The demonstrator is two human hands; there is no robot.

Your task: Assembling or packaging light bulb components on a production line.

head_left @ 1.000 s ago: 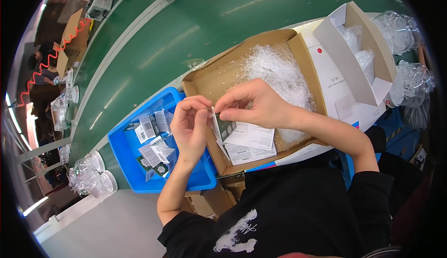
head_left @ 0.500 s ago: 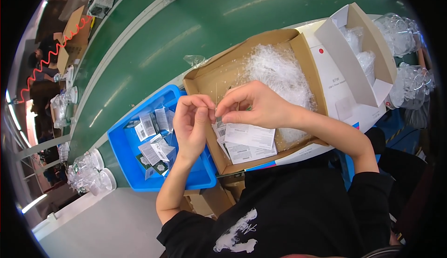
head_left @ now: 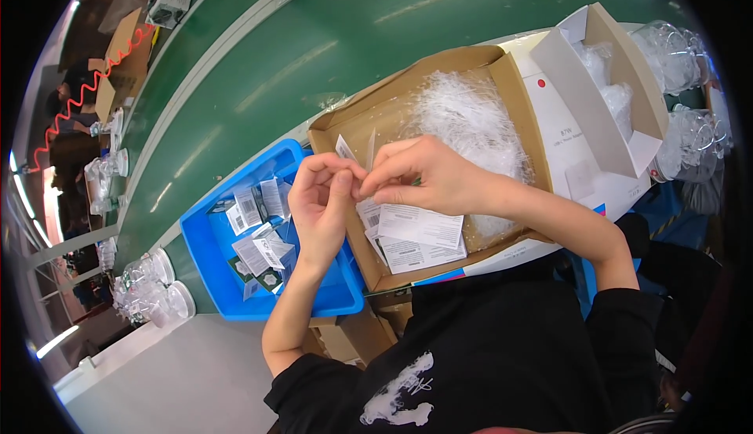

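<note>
My left hand (head_left: 320, 199) and right hand (head_left: 420, 174) meet fingertip to fingertip over the near-left corner of the brown cardboard box (head_left: 392, 112). Both are closed in a pinch on a small clear sleeve with a white tag (head_left: 345, 149), which stands up just above my left fingertips; a thin clear strip (head_left: 370, 148) rises beside it. Directly under my right hand lie white printed slips (head_left: 420, 234) on the box floor. Beyond my right knuckles sits a heap of clear plastic fasteners (head_left: 471, 120). Below my left hand is the blue tray (head_left: 212, 254), holding finished tagged packets (head_left: 259, 238).
</note>
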